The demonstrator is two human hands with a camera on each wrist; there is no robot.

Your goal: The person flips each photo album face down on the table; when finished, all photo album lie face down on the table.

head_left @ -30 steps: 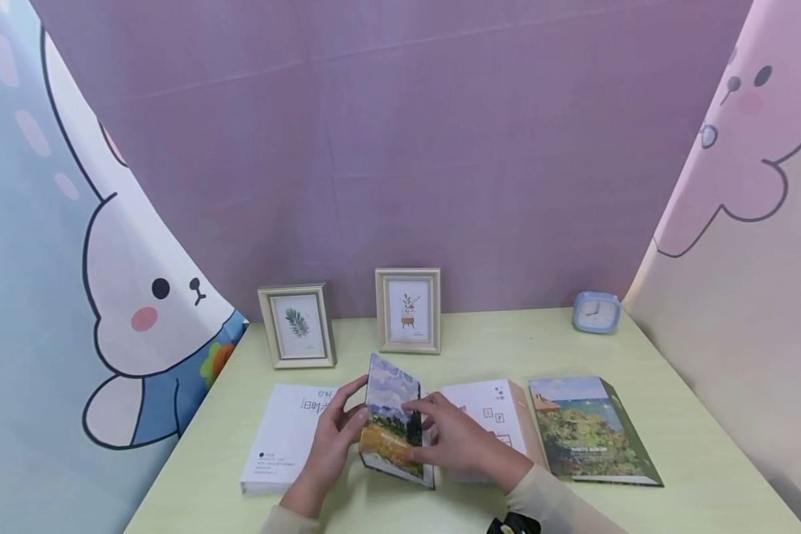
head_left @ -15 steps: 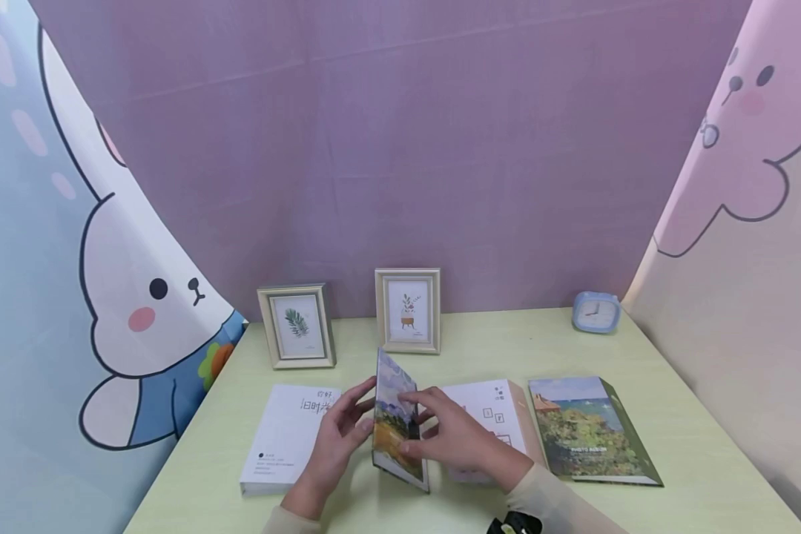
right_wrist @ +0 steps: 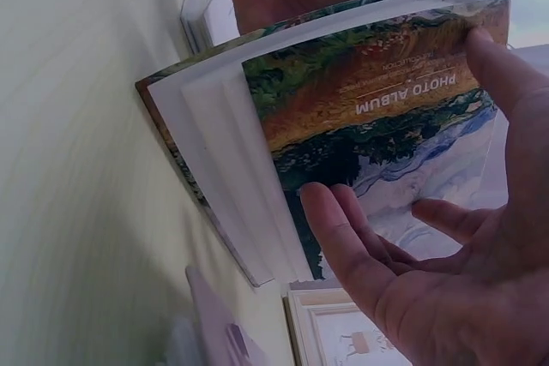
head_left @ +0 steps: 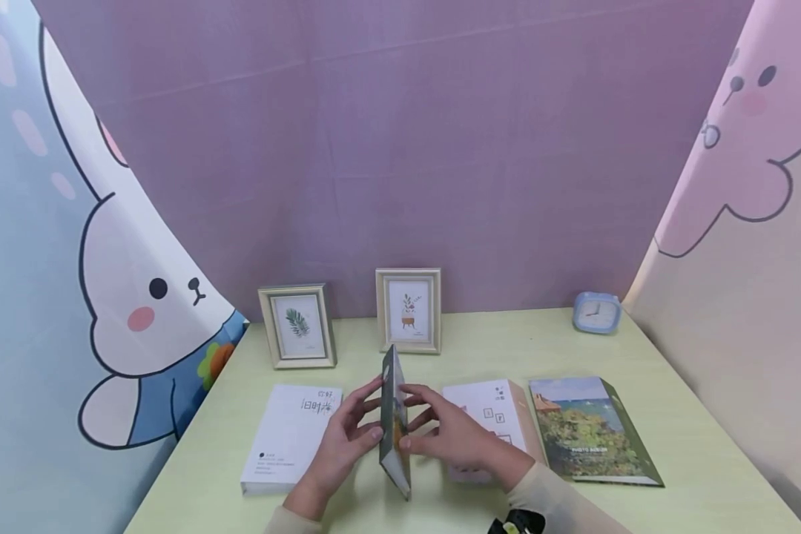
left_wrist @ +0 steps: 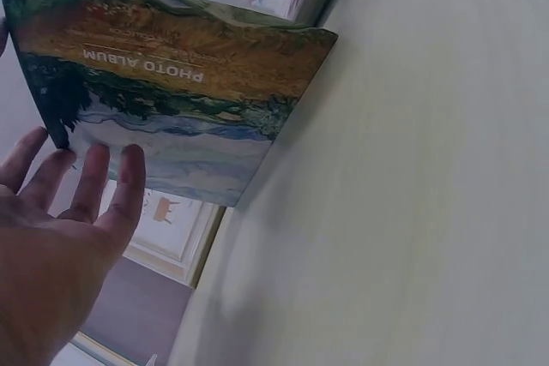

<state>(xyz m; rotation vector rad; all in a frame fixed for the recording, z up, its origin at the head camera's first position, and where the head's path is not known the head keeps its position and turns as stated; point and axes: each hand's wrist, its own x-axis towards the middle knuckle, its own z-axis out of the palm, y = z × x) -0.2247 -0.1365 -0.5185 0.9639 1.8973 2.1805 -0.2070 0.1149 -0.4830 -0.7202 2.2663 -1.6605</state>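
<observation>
A photo album (head_left: 388,415) with a painted landscape cover stands on edge between my hands, its narrow side turned toward me. My left hand (head_left: 340,445) touches its left side with thumb and fingertips; the left wrist view shows the fingers extended against the cover (left_wrist: 171,83). From the other side my right hand (head_left: 463,437) presses thumb and fingertips onto the opposite cover (right_wrist: 403,109), without wrapping round it. Pages show white between the covers in the right wrist view. Whether the lower edge touches the table is unclear.
A white book (head_left: 283,437) lies to the left. Right of the album lie a white-and-pink book (head_left: 490,400), partly behind my right hand, and another photo album (head_left: 590,430). Two picture frames (head_left: 299,326) and a blue clock (head_left: 597,313) stand at the table's back.
The album has turned, so its painted front now faces right and its narrow side faces me. My left hand has shifted slightly right, its fingers coming onto the left cover.
</observation>
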